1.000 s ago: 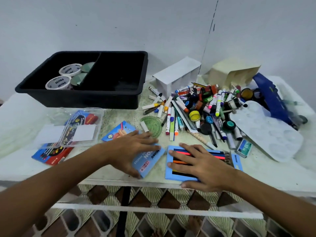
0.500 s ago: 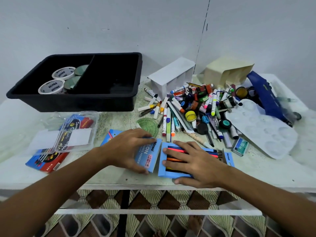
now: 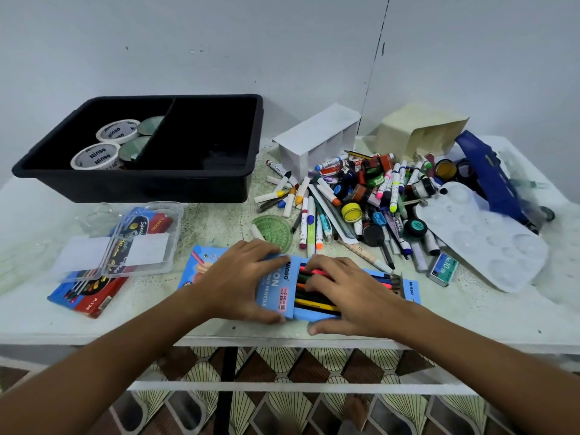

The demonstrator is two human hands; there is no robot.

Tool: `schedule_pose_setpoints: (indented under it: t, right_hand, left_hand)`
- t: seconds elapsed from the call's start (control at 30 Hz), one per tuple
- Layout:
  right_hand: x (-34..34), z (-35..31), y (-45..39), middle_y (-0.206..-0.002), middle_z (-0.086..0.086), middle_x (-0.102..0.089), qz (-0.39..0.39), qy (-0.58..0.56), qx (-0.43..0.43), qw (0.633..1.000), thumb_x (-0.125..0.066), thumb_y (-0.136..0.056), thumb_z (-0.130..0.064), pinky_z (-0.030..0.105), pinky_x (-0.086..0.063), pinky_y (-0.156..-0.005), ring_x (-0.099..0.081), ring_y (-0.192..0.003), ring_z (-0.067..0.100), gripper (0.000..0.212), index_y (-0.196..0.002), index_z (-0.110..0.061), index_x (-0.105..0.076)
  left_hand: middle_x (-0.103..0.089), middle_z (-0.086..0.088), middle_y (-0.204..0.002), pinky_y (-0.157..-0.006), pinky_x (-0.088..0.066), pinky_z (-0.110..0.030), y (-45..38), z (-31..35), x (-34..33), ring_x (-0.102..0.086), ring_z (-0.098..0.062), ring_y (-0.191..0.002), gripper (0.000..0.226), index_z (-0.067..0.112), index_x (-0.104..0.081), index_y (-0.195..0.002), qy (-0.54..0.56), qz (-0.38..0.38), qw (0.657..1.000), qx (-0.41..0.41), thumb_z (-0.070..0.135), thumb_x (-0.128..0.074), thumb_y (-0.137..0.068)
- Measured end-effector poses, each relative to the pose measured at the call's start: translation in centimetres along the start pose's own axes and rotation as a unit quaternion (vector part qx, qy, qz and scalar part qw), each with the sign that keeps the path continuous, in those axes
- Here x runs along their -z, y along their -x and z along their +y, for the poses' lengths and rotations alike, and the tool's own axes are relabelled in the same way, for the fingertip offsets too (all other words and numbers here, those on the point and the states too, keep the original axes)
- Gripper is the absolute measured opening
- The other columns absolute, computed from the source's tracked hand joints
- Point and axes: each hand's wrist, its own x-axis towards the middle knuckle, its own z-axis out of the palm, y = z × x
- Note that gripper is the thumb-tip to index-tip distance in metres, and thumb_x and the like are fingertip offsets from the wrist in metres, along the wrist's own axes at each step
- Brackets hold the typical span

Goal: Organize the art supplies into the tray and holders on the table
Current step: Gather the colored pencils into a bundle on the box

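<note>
my view looks down on a pale table [image 3: 470, 312] set against a white wall. my left hand [image 3: 238, 279] grips a blue pencil-box sleeve [image 3: 276, 290], thumb at its near edge and fingers curled over its far edge. my right hand [image 3: 348, 296] lies on the inner tray of coloured pencils [image 3: 317, 304], fingers curved over the pencils and thumb at the near edge — the tray's left end is tucked into the sleeve, the rest sticking out to the right. i judge i am closing this box, and it is not yet shut.

at the far left stands the black tray [image 3: 251, 146], divided in two. its left compartment holds two rolls of white tape [image 3: 106, 142] and some green discs; its right compartment looks empty, though it is dark inside.

most of the work looks undone. a big heap of markers, pens and small paint pots [image 3: 361, 196] sprawls over the middle and right of the table, a green protractor [image 3: 272, 229] at its near-left edge. a white divided holder [image 3: 317, 139] lies on its side behind the heap, and a cream box [image 3: 420, 133] is tipped over beside it — neither holds anything that i can see. a white paint palette [image 3: 483, 240], a blue case [image 3: 489, 177] and, at the left, a clear case on a red box [image 3: 94, 296] also lie loose.
</note>
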Motion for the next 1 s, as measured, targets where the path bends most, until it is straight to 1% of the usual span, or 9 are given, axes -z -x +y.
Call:
schedule_pose_setpoints:
  t: [0.07, 0.13, 0.2, 0.27, 0.37, 0.5, 0.67, 0.8, 1.0]
  right_hand:
    - [0.3, -0.4, -0.3, -0.139, 0.006, -0.038, -0.030, -0.026, -0.035, 0.999, -0.063, -0.076, -0.070, 0.036, -0.044, -0.095, -0.047, -0.117, 0.026, 0.069, -0.119, -0.017, -0.049]
    - [0.4, -0.6, -0.4, -0.148, 0.007, -0.032, -0.058, -0.034, -0.044, 0.997, -0.060, -0.073, -0.074, 0.037, -0.038, -0.103, -0.041, -0.128, 0.028, 0.082, -0.129, -0.016, -0.045]
    - [0.5, -0.4, -0.1, -0.146, 0.009, -0.041, -0.065, 0.019, -0.036, 0.997, -0.054, -0.070, -0.081, 0.040, -0.036, -0.107, -0.040, -0.132, 0.028, 0.092, -0.133, -0.015, -0.046]
    - [1.1, 0.0, 0.2, -0.140, 0.009, -0.050, -0.080, 0.066, -0.044, 0.994, -0.049, -0.068, -0.085, 0.042, -0.036, -0.106, -0.045, -0.129, 0.027, 0.096, -0.134, -0.015, -0.049]
    - [1.2, -0.2, 0.2, -0.146, 0.004, -0.043, -0.084, 0.032, -0.073, 0.993, -0.055, -0.071, -0.080, 0.038, -0.028, -0.108, -0.039, -0.131, 0.023, 0.096, -0.142, -0.016, -0.040]
    - [0.6, -1.6, -1.4, -0.145, 0.008, -0.045, -0.064, -0.010, -0.068, 0.996, -0.063, -0.069, -0.075, 0.036, -0.031, -0.107, -0.041, -0.130, 0.025, 0.102, -0.146, -0.014, -0.035]
    - [1.7, 0.0, -0.2, -0.148, 0.005, -0.038, -0.098, 0.052, -0.070, 0.991, -0.054, -0.062, -0.088, 0.038, -0.026, -0.111, -0.035, -0.134, 0.023, 0.110, -0.146, -0.018, -0.037]
    - [1.6, -0.4, -0.3, -0.150, 0.000, -0.035, -0.108, 0.048, -0.084, 0.989, -0.059, -0.068, -0.081, 0.035, -0.022, -0.110, -0.031, -0.133, 0.020, 0.103, -0.148, -0.021, -0.033]
    - [1.3, -1.2, -1.7, -0.153, 0.000, -0.037, -0.074, -0.023, -0.067, 0.995, -0.059, -0.069, -0.080, 0.030, -0.021, -0.107, -0.032, -0.136, 0.016, 0.098, -0.145, -0.023, -0.040]
  left_hand:
    - [-0.057, -0.009, -0.128, -0.098, -0.041, -0.038, 0.2, 0.3, -0.5, -0.053, -0.024, -0.117, 0.098, 0.011, -0.055, -0.134, -0.006, 0.000, 1.000, 0.002, 0.085, -0.050, -0.068]
    - [-0.057, -0.009, -0.129, -0.098, -0.040, -0.037, 0.5, 0.4, -0.9, -0.052, -0.024, -0.118, 0.099, 0.012, -0.054, -0.135, -0.004, -0.005, 1.000, 0.000, 0.086, -0.048, -0.070]
    - [-0.055, -0.008, -0.131, -0.099, -0.037, -0.036, 0.8, 0.2, -1.2, -0.051, -0.022, -0.119, 0.099, 0.013, -0.052, -0.137, -0.006, -0.008, 1.000, 0.000, 0.087, -0.046, -0.071]
    - [-0.054, -0.008, -0.133, -0.101, -0.033, -0.034, 1.3, -0.1, -1.4, -0.048, -0.022, -0.122, 0.098, 0.014, -0.050, -0.138, -0.006, 0.000, 1.000, -0.002, 0.086, -0.047, -0.072]
    - [-0.053, -0.008, -0.133, -0.101, -0.032, -0.033, 1.6, 0.0, -1.7, -0.047, -0.021, -0.121, 0.096, 0.013, -0.051, -0.138, -0.004, 0.020, 1.000, -0.008, 0.084, -0.050, -0.073]
    - [-0.056, -0.009, -0.129, -0.099, -0.034, -0.034, 1.1, 0.5, -1.8, -0.050, -0.022, -0.117, 0.094, 0.012, -0.054, -0.135, 0.009, 0.032, 0.999, -0.015, 0.083, -0.050, -0.073]
    - [-0.056, -0.009, -0.130, -0.100, -0.034, -0.035, 2.7, -1.3, -1.3, -0.050, -0.022, -0.119, 0.097, 0.012, -0.052, -0.136, -0.004, 0.026, 1.000, 0.002, 0.086, -0.044, -0.074]
    - [-0.055, -0.011, -0.132, -0.101, -0.037, -0.039, 3.0, -1.0, -1.6, -0.050, -0.024, -0.120, 0.097, 0.011, -0.052, -0.137, 0.003, 0.036, 0.999, 0.003, 0.084, -0.047, -0.074]
    - [-0.055, -0.009, -0.133, -0.101, -0.033, -0.033, 2.9, -0.6, -1.5, -0.046, -0.021, -0.121, 0.096, 0.013, -0.052, -0.137, 0.009, 0.035, 0.999, -0.001, 0.085, -0.044, -0.075]
